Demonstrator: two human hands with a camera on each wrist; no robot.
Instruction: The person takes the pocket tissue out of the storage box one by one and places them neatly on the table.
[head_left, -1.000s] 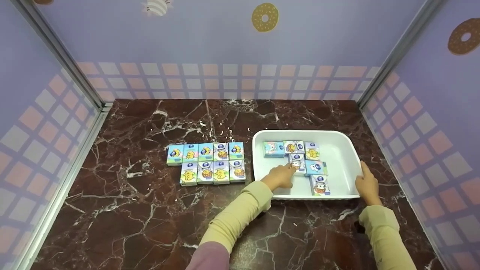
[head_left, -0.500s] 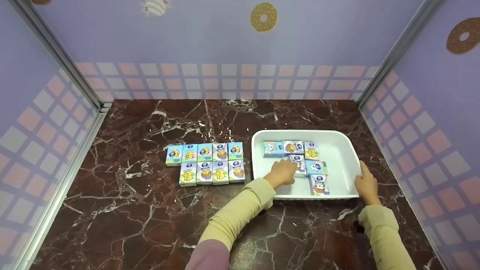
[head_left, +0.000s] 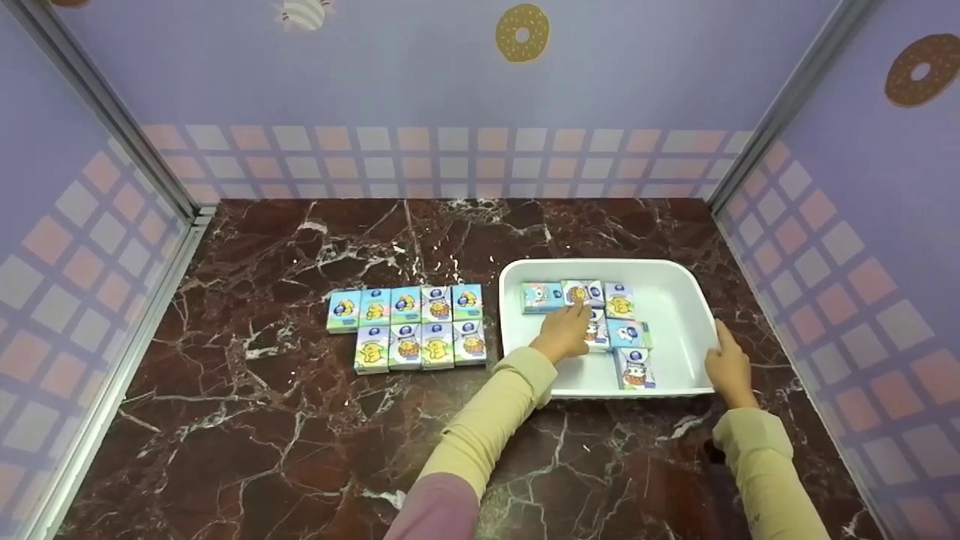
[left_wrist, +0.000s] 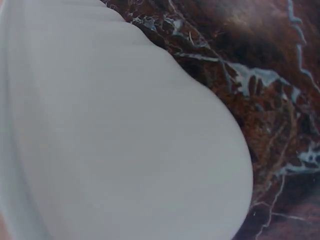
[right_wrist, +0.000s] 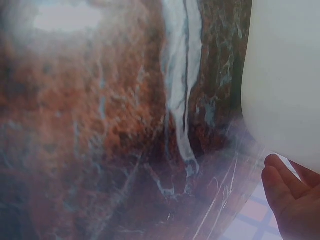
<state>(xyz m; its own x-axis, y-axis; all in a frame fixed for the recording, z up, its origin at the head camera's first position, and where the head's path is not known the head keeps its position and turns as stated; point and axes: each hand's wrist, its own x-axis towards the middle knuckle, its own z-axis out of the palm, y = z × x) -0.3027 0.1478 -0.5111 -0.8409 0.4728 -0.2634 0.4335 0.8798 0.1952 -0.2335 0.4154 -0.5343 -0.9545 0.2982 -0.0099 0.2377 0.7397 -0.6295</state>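
In the head view, a white plastic tray (head_left: 679, 300) stands on the marble-patterned table. Several small cartoon-printed tissue packs lie flat inside, among them a back-row purple pack (head_left: 576, 293) and a blue pack (head_left: 628, 334). My left hand (head_left: 561, 336) reaches over the tray's front left, its extended index fingertip at the purple pack; it partly covers a white-and-purple pack (head_left: 598, 330). My right hand (head_left: 729, 369) grips the tray's right rim near the front corner. In the right wrist view, fingers (right_wrist: 282, 185) lie against the tray's outer wall. The left wrist view shows only tray wall and table.
Left of the tray, more tissue packs (head_left: 405, 349) lie side by side in two rows on the table (head_left: 300, 442). Purple walls with a tile print (head_left: 450, 150) enclose the table at the back and both sides.
My left hand has moved back from the white-and-purple pack to the purple pack behind it. The right hand stays on the tray rim. The view has shifted slightly.
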